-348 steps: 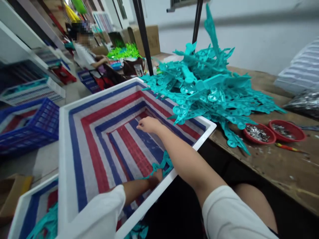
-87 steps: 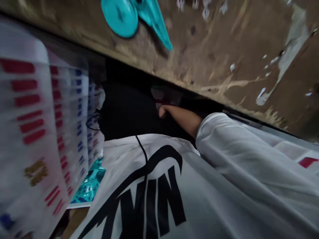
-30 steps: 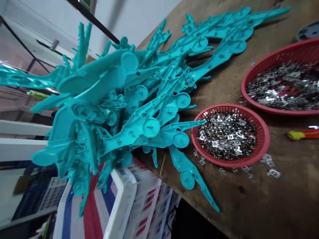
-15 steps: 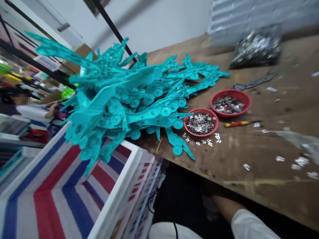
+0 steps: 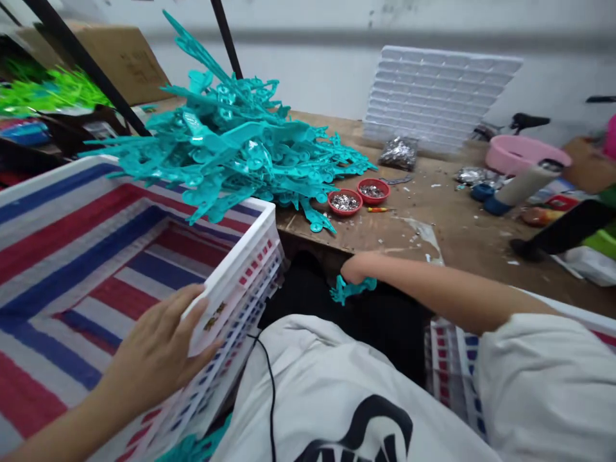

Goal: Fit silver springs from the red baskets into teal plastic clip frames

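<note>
My left hand [image 5: 161, 337] rests on the rim of a white crate [image 5: 262, 228] lined with striped cloth, its thumb outside and its fingers spread along the edge. Below the table's front edge, my right hand [image 5: 360, 267] is closed on a teal plastic piece [image 5: 353, 290]. A big heap of teal plastic pieces [image 5: 260, 144] lies across the table corner and overhangs the crate. Beside the heap stand two red baskets [image 5: 345, 213] [image 5: 373, 200] of small metal parts.
On the table [image 5: 462, 224] are a red-yellow screwdriver [image 5: 379, 210], a bag of metal parts [image 5: 398, 154], a pink basin [image 5: 524, 154] and scattered clips. A white panel [image 5: 433, 93] leans on the wall. Another crate [image 5: 450, 369] stands at the lower right.
The view has swung right and levelled. My left hand has come into view on the crate rim, and my right hand now shows with a teal piece.
</note>
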{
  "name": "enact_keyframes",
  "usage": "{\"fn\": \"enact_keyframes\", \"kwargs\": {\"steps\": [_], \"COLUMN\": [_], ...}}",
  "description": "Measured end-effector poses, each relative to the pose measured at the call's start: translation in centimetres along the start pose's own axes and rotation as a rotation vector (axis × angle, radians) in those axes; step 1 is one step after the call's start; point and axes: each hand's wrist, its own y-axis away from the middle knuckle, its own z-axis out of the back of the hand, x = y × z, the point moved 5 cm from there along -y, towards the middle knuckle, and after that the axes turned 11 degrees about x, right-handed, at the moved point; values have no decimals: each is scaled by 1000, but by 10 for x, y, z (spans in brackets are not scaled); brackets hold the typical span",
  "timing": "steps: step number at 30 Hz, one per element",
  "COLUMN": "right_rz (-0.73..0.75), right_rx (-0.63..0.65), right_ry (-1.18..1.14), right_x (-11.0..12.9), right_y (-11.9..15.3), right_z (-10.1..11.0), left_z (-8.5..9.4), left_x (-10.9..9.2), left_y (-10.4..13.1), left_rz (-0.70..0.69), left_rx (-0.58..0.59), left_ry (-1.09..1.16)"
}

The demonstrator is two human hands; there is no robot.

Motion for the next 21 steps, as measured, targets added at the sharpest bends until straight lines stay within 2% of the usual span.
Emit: {"fn": "enact_keyframes", "kwargs": {"steps": [2, 5, 6, 8, 10, 12, 13, 15, 17, 19, 21], "right_rz": [-48, -92, -124, -205, -251, -267, -268, -253, -196, -159, -159], "right_rx": [179, 315, 298, 179, 19, -181, -284, -500, -657, -708, -631], "right_ry": [42, -60, -141, -267, -312, -322, -323, -293, -197, -123, -52], "right_x": [-23, -59, -70, -88, -97, -99, -99, -99, -99, -100, -103], "right_y": [31, 109, 141, 203, 254, 281, 285, 276, 250, 217, 185], "right_z": [31, 97, 117, 148, 158, 149, 139, 110, 77, 44, 15], "left_z": [-2, -10, -15, -27, -43, -61, -70, -88, -100, -104, -101], "left_x": [-20, -40, -43, -48, -49, -48, -47, -48, -49, -49, -46], "left_y": [-44, -126, -154, -204, -245, -273, -282, -290, -289, -284, -281], "left_rz": [-147, -190, -173, -124, -59, 25, 66, 125, 158, 167, 153], "left_rx": [-11, 67, 105, 152, 167, 155, 145, 145, 158, 137, 77], "left_ry": [16, 166, 246, 406, 574, 779, 902, 1175, 1455, 1688, 1825]}}
